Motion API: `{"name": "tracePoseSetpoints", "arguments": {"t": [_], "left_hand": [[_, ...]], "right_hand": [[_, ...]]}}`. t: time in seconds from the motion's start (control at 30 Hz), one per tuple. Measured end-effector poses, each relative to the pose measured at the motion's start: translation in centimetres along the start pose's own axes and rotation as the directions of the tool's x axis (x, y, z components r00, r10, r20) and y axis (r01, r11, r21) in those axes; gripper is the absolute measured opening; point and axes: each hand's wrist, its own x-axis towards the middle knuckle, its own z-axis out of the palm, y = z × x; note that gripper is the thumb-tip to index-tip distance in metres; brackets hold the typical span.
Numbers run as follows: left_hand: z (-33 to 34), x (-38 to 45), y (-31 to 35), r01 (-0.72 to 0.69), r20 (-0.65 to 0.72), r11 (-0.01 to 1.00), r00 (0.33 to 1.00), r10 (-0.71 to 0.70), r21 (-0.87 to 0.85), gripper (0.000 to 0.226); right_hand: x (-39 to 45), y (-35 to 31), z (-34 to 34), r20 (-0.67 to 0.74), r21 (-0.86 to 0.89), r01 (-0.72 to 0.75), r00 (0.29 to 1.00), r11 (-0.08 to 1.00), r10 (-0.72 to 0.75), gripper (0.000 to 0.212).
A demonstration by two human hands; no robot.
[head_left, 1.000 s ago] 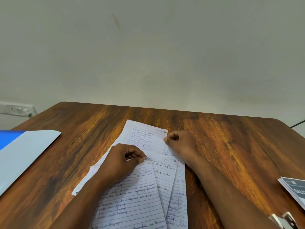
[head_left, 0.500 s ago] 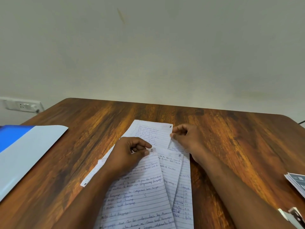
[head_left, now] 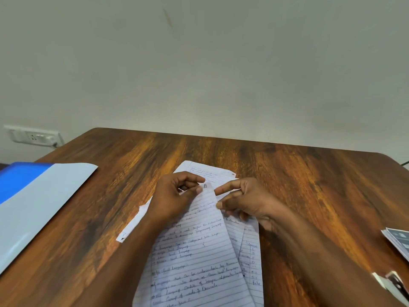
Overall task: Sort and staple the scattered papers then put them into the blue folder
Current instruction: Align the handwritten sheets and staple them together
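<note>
Left hand (head_left: 174, 196) pinches top corner of white lined handwritten papers (head_left: 199, 251) on brown wooden tabletop (head_left: 309, 185); right hand (head_left: 245, 200), fingers loosely extended, touches papers' right edge; blue plastic folder (head_left: 33, 202) lies left of papers.

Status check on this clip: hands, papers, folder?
Left hand pinching top sheet corner. Right hand open at its edge. Papers fanned, unstapled. Blue folder lies apart, left.

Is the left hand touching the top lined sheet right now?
Touching. The head view shows the left hand pinching the top lined sheet at its upper corner, thumb on the paper's face.
</note>
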Motion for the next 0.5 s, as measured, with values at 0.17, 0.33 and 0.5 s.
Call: {"name": "tracePoseSetpoints", "arguments": {"t": [0.17, 0.33, 0.5], "left_hand": [[0.02, -0.16, 0.22, 0.045, 0.003, 0.998, 0.999, -0.045, -0.048, 0.019], [-0.09, -0.29, 0.33, 0.059, 0.012, 0.990, 0.998, -0.058, -0.128, 0.015], [-0.06, -0.43, 0.47, 0.083, 0.012, 0.983, 0.997, -0.082, -0.166, 0.015]], "right_hand": [[-0.02, 0.16, -0.01, -0.038, 0.059, -0.004, 0.999, 0.998, 0.006, 0.039], [0.18, 0.43, -0.36, -0.048, 0.099, -0.011, 0.999, 0.995, 0.016, 0.041], [0.37, 0.54, -0.67, -0.035, 0.111, -0.019, 0.999, 0.994, 0.023, 0.036]]}}
